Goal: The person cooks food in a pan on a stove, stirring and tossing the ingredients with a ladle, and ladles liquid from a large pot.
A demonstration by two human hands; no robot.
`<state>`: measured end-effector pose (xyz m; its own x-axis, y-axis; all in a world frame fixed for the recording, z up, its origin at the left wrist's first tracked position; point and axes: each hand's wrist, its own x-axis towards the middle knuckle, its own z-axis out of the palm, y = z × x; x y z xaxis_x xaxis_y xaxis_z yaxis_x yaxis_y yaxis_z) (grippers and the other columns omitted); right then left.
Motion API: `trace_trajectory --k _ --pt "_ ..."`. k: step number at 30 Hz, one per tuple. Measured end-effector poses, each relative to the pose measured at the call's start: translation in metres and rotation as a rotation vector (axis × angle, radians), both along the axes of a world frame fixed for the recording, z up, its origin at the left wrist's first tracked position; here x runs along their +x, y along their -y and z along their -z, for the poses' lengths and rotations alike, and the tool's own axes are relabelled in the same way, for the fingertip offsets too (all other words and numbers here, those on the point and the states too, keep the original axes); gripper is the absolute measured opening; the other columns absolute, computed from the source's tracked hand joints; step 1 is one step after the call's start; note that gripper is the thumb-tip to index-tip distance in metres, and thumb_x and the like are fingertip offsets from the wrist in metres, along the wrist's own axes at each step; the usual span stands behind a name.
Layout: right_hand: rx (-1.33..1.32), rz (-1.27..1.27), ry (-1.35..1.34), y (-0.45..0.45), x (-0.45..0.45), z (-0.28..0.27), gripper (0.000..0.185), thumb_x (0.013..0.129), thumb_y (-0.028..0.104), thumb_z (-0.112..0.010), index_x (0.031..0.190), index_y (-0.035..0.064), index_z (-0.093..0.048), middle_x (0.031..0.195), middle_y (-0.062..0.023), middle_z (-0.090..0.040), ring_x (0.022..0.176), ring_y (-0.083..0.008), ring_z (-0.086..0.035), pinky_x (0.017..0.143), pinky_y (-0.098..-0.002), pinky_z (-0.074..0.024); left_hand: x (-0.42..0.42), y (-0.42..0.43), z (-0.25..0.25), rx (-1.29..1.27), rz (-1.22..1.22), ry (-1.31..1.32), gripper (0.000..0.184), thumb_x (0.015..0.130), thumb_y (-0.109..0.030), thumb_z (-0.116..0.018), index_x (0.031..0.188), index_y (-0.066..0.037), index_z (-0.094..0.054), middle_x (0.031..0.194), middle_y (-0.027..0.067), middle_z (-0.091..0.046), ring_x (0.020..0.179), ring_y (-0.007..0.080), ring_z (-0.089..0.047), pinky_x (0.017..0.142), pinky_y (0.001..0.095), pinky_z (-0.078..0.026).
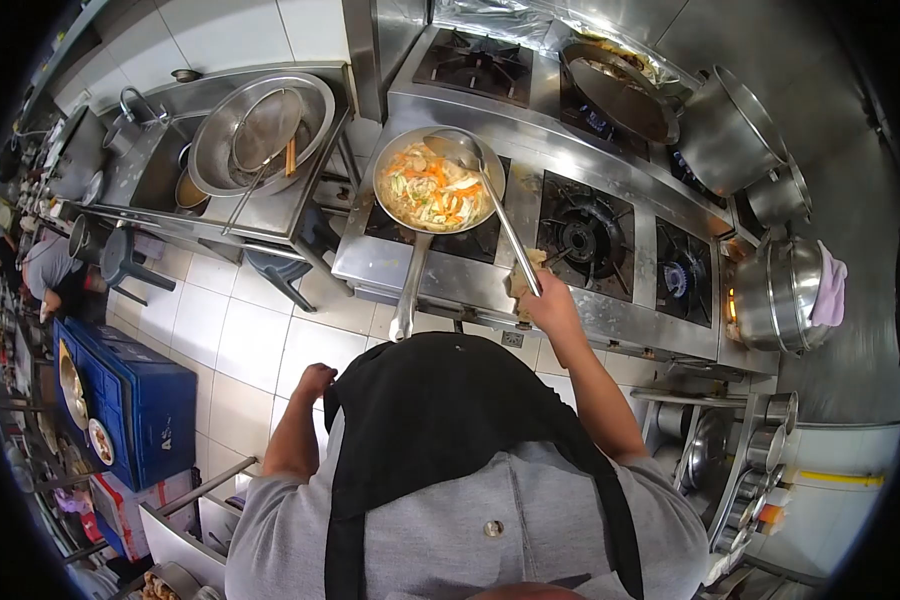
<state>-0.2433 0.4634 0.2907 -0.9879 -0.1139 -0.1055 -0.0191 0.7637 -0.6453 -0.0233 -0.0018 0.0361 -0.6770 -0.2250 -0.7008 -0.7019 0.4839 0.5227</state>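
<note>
My right hand is closed around the handle end of a long metal ladle. The ladle's bowl rests in a frying pan at the pan's upper right. Inside the pan are mixed vegetables with orange and pale green strips. The pan sits on the front left burner, its long handle pointing toward my body. A tan cloth lies on the stove edge beside my right hand. My left hand hangs low at my left side, away from the pan, with its fingers curled and nothing visible in them.
A dark wok and tall pots stand on the back and right of the stove. One right burner shows a blue flame. Left are a sink counter with a large basin, stools and a blue crate. Another person bends far left.
</note>
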Motion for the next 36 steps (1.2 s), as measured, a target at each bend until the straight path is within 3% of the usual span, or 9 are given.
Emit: trace_trajectory --k 4,13,15,17,21,25,28,35,36 --pt "0.025 0.046 0.021 -0.005 -0.01 0.009 0.017 0.082 0.011 -0.061 0.094 -0.0017 -0.063 0.081 -0.0242 -0.066 0.077 -0.0399 -0.067 0.072 -0.0463 -0.051 0.032 0.009 0.02 0.291 -0.15 0.075 0.03 0.091 -0.023 -0.065 0.11 -0.001 -0.069 0.097 0.0124 -0.071 0.077 0.0248 -0.071 0.065 0.0359 -0.061" --pt "0.026 -0.021 0.026 0.002 -0.005 0.028 0.018 0.083 0.013 -0.061 0.096 0.0008 -0.064 0.081 -0.0236 -0.066 0.077 -0.0407 -0.066 0.071 -0.0482 -0.0492 -0.002 0.005 -0.006 0.038 -0.043 0.105 0.023 0.096 -0.023 -0.06 0.103 -0.003 -0.067 0.087 0.008 -0.069 0.073 0.0187 -0.071 0.048 0.0326 -0.057" --pt "0.012 -0.017 0.047 0.001 -0.007 0.033 0.019 0.083 0.014 -0.061 0.096 0.0012 -0.065 0.081 -0.0238 -0.065 0.079 -0.0409 -0.066 0.072 -0.049 -0.0489 0.002 0.002 0.009 0.098 -0.173 0.089 0.024 0.094 -0.022 -0.061 0.1 0.0 -0.068 0.087 0.0094 -0.071 0.073 0.0202 -0.07 0.056 0.0347 -0.059" --pt "0.037 0.001 0.053 0.003 -0.003 0.026 0.019 0.082 0.014 -0.062 0.096 0.0014 -0.065 0.083 -0.0242 -0.066 0.081 -0.042 -0.066 0.072 -0.0495 -0.0485 0.011 0.015 0.053 -0.032 0.324 -0.281 0.025 0.091 -0.023 -0.063 0.098 0.001 -0.07 0.09 0.0118 -0.072 0.075 0.0226 -0.07 0.066 0.0363 -0.059" --pt "-0.202 0.092 0.079 -0.011 0.013 0.03 0.012 0.085 0.01 -0.06 0.092 0.0008 -0.061 0.07 -0.0145 -0.061 0.066 -0.0273 -0.063 0.06 -0.0437 -0.0497 0.008 -0.011 0.002 0.161 -0.074 -0.081 0.034 0.088 -0.029 -0.069 0.097 0.003 -0.071 0.089 0.0157 -0.073 0.079 0.0226 -0.07 0.072 0.0345 -0.054" --pt "-0.652 0.153 0.399 -0.031 0.016 0.013 0.01 0.089 0.009 -0.058 0.096 0.0023 -0.059 0.066 -0.0065 -0.053 0.061 -0.0154 -0.057 0.046 -0.0345 -0.0449 0.015 0.001 0.002 -0.238 0.763 -0.307 0.032 0.084 -0.032 -0.057 0.101 -0.011 -0.075 0.105 0.012 -0.074 0.103 0.0311 -0.067 0.094 0.0384 -0.054" --pt "-1.031 0.266 0.561 -0.048 0.013 0.026 0.018 0.087 0.005 -0.058 0.105 0.0032 -0.056 0.067 -0.0042 -0.051 0.046 -0.0124 -0.044 0.039 -0.0283 -0.0382 0.016 -0.001 -0.012 -0.086 0.491 -0.193 0.03 0.084 -0.031 -0.057 0.097 -0.012 -0.076 0.102 0.0131 -0.074 0.103 0.0314 -0.068 0.092 0.0396 -0.054" --pt "-1.151 0.402 0.594 -0.102 -0.002 0.061 0.02 0.088 0.01 -0.059 0.107 0.0059 -0.059 0.074 -0.0046 -0.051 0.053 -0.0128 -0.047 0.04 -0.0259 -0.0378 -0.001 0.014 0.002 -0.268 1.007 -0.45 0.017 0.086 -0.022 -0.064 0.089 -0.006 -0.07 0.092 0.0159 -0.072 0.079 0.0294 -0.071 0.07 0.042 -0.059" --pt "-1.151 0.403 0.598 -0.108 -0.006 0.068 0.02 0.088 0.01 -0.059 0.107 0.0059 -0.059 0.074 -0.0046 -0.051 0.053 -0.0128 -0.047 0.04 -0.0259 -0.0378 -0.001 0.007 -0.007 -0.116 0.721 -0.297 0.019 0.09 -0.022 -0.062 0.091 -0.004 -0.068 0.089 0.0136 -0.072 0.075 0.0253 -0.071 0.063 0.0392 -0.059"
